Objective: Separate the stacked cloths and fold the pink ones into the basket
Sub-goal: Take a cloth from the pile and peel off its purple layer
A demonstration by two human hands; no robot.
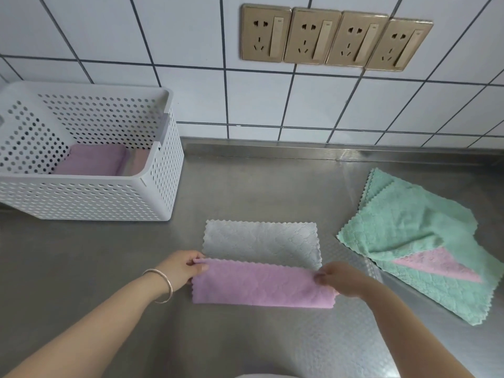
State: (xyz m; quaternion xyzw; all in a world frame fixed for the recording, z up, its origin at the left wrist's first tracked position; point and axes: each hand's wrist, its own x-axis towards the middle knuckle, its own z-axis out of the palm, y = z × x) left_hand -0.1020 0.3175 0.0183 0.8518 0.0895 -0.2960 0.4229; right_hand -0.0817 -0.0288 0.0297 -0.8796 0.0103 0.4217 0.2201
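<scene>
Pinching the pink cloth ends, both hands' fingers grip its folded edge.

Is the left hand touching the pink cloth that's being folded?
Touching. In the head view the left hand pinches the pink cloth at its upper left corner, thumb and fingers closed on the edge.

Counter: brushed stainless steel, dull sheen, partly embossed. Pink cloth and green cloths: plush, quilted microfibre, matt, pinked edges. Basket: perforated white plastic, smooth; wall tiles glossy.
</scene>
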